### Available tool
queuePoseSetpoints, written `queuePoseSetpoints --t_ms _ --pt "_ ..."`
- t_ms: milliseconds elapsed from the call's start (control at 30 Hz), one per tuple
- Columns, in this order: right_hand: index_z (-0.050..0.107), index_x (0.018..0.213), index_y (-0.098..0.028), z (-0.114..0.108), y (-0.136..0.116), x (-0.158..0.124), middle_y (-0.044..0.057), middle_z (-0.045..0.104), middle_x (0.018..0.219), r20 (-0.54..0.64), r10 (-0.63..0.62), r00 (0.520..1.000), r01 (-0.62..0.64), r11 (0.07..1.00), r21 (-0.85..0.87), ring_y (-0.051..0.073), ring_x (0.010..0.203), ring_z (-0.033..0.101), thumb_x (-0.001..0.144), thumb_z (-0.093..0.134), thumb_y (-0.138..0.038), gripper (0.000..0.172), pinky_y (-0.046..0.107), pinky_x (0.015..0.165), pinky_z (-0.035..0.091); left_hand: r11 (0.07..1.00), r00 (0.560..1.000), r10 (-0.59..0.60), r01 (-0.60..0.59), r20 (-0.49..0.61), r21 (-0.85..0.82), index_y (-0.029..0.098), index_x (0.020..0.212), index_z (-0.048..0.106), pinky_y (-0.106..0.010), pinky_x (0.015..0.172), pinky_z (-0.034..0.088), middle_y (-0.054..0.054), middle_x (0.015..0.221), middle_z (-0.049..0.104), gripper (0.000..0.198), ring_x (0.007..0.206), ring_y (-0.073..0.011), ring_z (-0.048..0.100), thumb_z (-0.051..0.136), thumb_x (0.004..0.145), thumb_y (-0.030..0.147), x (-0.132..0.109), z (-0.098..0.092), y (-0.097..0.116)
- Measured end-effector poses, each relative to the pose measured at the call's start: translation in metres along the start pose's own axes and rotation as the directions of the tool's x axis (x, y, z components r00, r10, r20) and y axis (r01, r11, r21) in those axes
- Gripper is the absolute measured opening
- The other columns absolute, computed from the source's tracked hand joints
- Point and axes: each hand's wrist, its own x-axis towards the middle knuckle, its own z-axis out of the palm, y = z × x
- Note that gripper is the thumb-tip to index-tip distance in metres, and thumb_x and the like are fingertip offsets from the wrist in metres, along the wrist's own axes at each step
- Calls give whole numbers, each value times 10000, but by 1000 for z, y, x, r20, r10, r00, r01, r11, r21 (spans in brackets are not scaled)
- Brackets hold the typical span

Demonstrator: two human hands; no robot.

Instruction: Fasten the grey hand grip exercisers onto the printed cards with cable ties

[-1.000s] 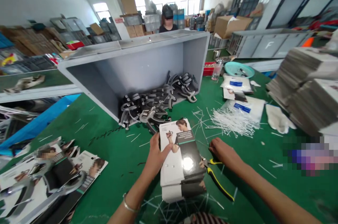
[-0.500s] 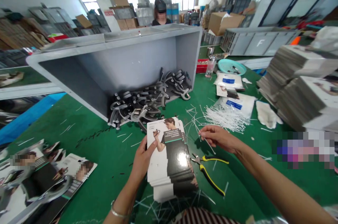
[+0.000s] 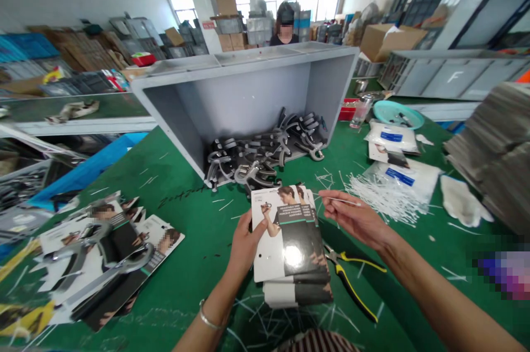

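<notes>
My left hand grips the left edge of the top printed packaging card, thumb on its face. Beneath it the other cards lie fanned in a stack on the green table. My right hand, just right of the cards, pinches a thin white cable tie held about level. Below that hand, yellow-and-black cutting pliers lie with their handles spread. A loose heap of white cable ties is to the right of my right hand. Grey-and-black hand grip strengtheners are piled beyond the cards.
A grey plastic bin lies on its side behind the pile. Cards with grip strengtheners are at left. Tall card stacks stand at right, near a turquoise plate and a glass jar. Another person is behind the bin.
The view has swung left. The upper cards have fanned apart, with the top one shifted from those below. The cable tie in my right hand has turned from slanting down to nearly level.
</notes>
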Motion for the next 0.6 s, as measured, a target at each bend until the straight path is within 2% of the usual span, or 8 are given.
queuePoseSetpoints --t_ms 67,100,167,233,333,433,500,600 --pt "683 1140 -202 5 0 3 31 623 1012 -58 -21 998 18 999 -42 131 905 600 840 736 -323 328 281 879 506 999 1000 7 -8 -28 -43 235 1160 693 -331 941 467 -66 1209 692 417 1108 -260 624 748 761 342 -5 -6 6" --pt "695 1116 -205 7 0 6 30 629 986 -106 -45 993 37 997 -71 133 876 606 836 738 -331 310 281 853 521 994 1000 -16 15 -7 -106 237 1190 671 -329 911 482 -67 1218 690 429 1068 -252 642 731 780 347 -7 -8 9" --pt "720 1044 -203 15 -1 14 16 625 874 -202 -117 972 97 990 -107 120 756 593 827 744 -348 262 254 724 543 965 995 -72 88 71 -246 222 1236 635 -313 832 508 -80 1226 690 463 969 -234 677 713 800 358 -10 -14 15" --pt "732 991 -203 31 -1 23 -1 608 781 -231 -180 956 157 981 -114 105 658 569 824 744 -353 225 226 608 526 936 986 -105 141 127 -323 193 1225 641 -287 769 514 -93 1212 697 477 897 -218 689 730 785 357 -13 -21 18" --pt "717 984 -206 67 3 32 2 648 755 -115 -216 970 198 969 -150 107 611 598 879 679 -366 196 237 586 525 918 985 -131 165 116 -361 170 1203 655 -251 709 504 -94 1183 708 477 840 -194 688 752 764 328 -17 -33 17" --pt "667 996 -202 103 19 37 21 701 779 71 -215 974 226 920 -321 136 620 658 937 596 -378 200 282 635 554 911 985 -152 172 81 -374 169 1203 651 -242 672 492 -85 1135 723 479 760 -170 681 752 759 317 -19 -44 8" --pt "629 1003 -203 118 35 38 32 715 818 192 -215 957 282 840 -464 153 657 686 963 550 -375 193 303 661 566 908 987 -149 163 67 -387 175 1203 653 -244 677 487 -81 1122 728 481 727 -159 677 752 757 323 -20 -48 1" --pt "580 1020 -213 124 56 40 38 710 860 344 -233 910 404 693 -597 160 706 694 1006 459 -351 184 318 698 569 897 988 -134 152 72 -416 176 1207 655 -247 707 485 -88 1155 718 491 746 -158 678 757 751 325 -19 -49 -5"
